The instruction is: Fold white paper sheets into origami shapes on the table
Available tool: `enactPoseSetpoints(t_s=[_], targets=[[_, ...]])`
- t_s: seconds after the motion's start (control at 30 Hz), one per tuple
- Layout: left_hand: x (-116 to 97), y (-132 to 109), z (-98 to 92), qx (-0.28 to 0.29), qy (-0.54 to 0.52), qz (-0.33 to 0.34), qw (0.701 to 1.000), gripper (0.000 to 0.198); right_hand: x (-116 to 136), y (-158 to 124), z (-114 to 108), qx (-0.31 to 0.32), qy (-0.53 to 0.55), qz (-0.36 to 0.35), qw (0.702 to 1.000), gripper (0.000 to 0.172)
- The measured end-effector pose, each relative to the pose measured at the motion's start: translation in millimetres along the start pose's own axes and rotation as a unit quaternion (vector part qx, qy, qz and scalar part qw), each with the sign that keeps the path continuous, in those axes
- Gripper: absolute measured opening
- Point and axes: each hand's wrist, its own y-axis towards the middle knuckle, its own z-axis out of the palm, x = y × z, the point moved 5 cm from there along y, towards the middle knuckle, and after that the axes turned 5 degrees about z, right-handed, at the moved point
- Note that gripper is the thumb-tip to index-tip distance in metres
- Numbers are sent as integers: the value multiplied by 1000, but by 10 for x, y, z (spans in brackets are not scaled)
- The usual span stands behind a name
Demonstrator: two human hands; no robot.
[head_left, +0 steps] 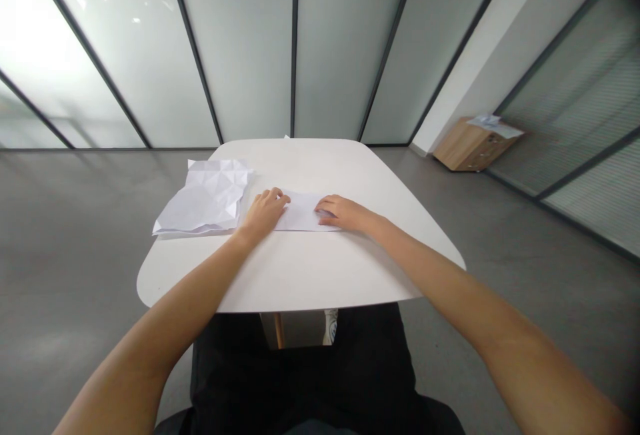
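A white sheet of paper (301, 214), shaped as a wide strip, lies in front of me on the white table. My left hand (267, 212) rests on its left end with bent fingers pressed to the paper. At the right end, my right hand (343, 213) curls its fingers and thumb around part of the sheet, with a shaded bit of paper between them. Both palms hide the ends of the strip. Just left of my left hand lies a stack of creased white paper (205, 198), with fold lines across its upper sheet.
The white table (320, 275) has rounded corners, and its near edge is above my lap. A wooden drawer cabinet (475, 147) with papers on top stands on the grey floor at the right. Frosted glass panels (240, 48) run behind the table.
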Motion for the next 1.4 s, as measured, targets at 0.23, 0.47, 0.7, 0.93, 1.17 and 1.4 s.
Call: enactPoseSetpoints(t_s=[0.23, 0.47, 0.7, 0.93, 1.17, 1.4], targets=[[154, 1, 155, 30, -105, 36, 993, 39, -77, -131, 31, 23, -17, 58, 998, 56], [150, -129, 207, 74, -31, 38, 996, 53, -97, -241, 102, 85, -37, 88, 992, 66], [135, -206, 267, 65, 25, -8, 998, 60, -167, -252, 147, 80, -26, 102, 991, 72], [196, -177, 241, 18, -5, -63, 998, 76, -112, -226, 113, 72, -31, 108, 991, 69], [122, -158, 101, -40, -68, -45, 996, 90, -112, -240, 116, 63, -28, 105, 992, 66], [14, -142, 155, -28, -69, 96, 993, 31, -51, -247, 93, 74, -42, 106, 991, 67]])
